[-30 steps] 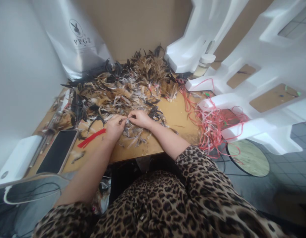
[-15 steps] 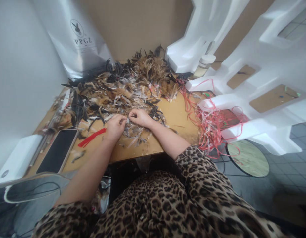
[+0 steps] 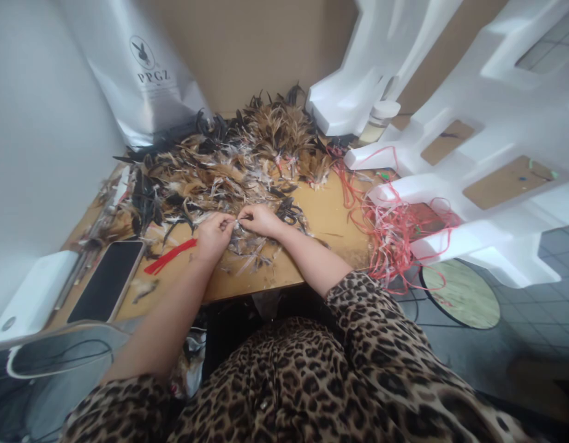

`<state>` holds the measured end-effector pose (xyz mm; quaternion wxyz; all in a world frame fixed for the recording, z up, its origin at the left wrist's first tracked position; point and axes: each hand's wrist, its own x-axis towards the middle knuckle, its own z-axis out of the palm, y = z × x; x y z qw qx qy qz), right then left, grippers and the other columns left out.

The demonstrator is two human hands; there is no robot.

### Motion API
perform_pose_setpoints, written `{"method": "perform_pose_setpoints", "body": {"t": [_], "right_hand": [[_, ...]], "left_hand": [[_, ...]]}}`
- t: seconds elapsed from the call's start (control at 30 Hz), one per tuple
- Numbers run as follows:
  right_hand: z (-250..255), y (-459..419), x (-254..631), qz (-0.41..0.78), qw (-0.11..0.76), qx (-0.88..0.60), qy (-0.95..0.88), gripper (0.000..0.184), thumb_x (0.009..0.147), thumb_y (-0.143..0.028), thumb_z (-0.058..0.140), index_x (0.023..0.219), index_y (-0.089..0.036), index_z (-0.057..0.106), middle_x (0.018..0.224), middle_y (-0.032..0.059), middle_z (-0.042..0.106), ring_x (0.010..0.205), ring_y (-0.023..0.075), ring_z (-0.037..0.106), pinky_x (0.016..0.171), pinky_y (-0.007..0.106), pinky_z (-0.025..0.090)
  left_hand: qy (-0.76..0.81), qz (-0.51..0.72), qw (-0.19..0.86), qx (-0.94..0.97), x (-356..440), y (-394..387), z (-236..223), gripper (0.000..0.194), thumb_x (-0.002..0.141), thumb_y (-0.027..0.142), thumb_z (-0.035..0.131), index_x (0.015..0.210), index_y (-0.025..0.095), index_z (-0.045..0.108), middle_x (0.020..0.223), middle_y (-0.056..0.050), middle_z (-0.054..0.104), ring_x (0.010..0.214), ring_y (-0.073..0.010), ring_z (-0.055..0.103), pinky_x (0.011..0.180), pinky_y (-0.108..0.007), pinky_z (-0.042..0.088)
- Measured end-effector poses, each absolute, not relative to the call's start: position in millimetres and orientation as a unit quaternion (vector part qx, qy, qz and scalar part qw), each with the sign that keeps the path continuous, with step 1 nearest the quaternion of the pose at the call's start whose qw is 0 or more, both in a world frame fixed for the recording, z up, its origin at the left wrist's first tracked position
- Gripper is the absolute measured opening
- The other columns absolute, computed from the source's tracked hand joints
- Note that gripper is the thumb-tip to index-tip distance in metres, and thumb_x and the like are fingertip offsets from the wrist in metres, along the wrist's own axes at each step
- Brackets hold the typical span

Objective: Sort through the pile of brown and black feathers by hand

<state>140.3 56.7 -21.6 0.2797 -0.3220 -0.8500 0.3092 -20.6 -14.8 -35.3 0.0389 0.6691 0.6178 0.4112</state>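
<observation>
My left hand (image 3: 214, 234) and my right hand (image 3: 260, 220) meet over the front of the feather pile, fingertips almost touching. Both are closed in a pinch. Between them shows a tiny whitish bit (image 3: 237, 223), too small to name. Brown, black and white feathers (image 3: 210, 175) are heaped just beyond the hands, and loose grey-white feather scraps (image 3: 254, 249) lie beneath them. Beside my left wrist is a bundle of red strips (image 3: 171, 256). Black-handled scissors (image 3: 293, 214) seem to lie partly among the feathers, right of my right hand.
A phone (image 3: 106, 280) and a white box-shaped device (image 3: 32, 295) lie on the table's left. Behind stands a silver bag (image 3: 150, 80). Tangled pink ribbons (image 3: 395, 240) spill over white foam pieces (image 3: 441, 243) at right, near a lidded jar (image 3: 379, 120). The table's front edge (image 3: 256, 296) is close.
My right hand has shifted slightly left, its fingertips now nearer those of my left hand. The left hand and the surrounding things look nearly the same.
</observation>
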Motion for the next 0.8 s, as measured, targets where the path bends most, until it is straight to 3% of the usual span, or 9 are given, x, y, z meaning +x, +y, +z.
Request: {"method": "perform_pose_setpoints", "body": {"t": [0.3,0.6,0.8], "right_hand": [[-18.9,53.4,139.9,0.299,0.271,-0.330,-0.853,0.017,0.074,-0.021,0.056,0.082,-0.015,0.069,0.079,0.0019,0.069,0.072,0.0102,0.059,0.071,0.021,0.041],[-21.8,54.6,139.0,0.329,0.306,-0.321,-0.834,0.014,0.070,-0.019,0.057,0.080,-0.014,0.065,0.076,0.0008,0.066,0.071,0.0106,0.058,0.069,0.022,0.042],[-25.4,58.1,138.9,0.333,0.308,-0.308,-0.836,0.018,0.075,-0.021,0.055,0.087,-0.014,0.066,0.084,0.0024,0.068,0.078,0.0113,0.060,0.074,0.022,0.043]], "left_hand": [[0.615,0.403,0.036,0.677,-20.8,-13.5,-33.3,0.016,0.079,0.028,0.056,0.081,0.019,0.068,0.079,-0.004,0.065,0.075,-0.0160,0.060,0.073,-0.029,0.048],[0.606,0.423,0.007,0.673,-20.4,-14.7,-33.0,0.005,0.074,0.020,0.058,0.073,0.018,0.063,0.072,-0.002,0.060,0.065,-0.0131,0.055,0.064,-0.025,0.045],[0.594,0.427,-0.001,0.682,-19.9,-14.9,-33.5,0.005,0.075,0.019,0.058,0.073,0.018,0.061,0.072,-0.002,0.060,0.065,-0.0131,0.055,0.064,-0.025,0.045]]}}
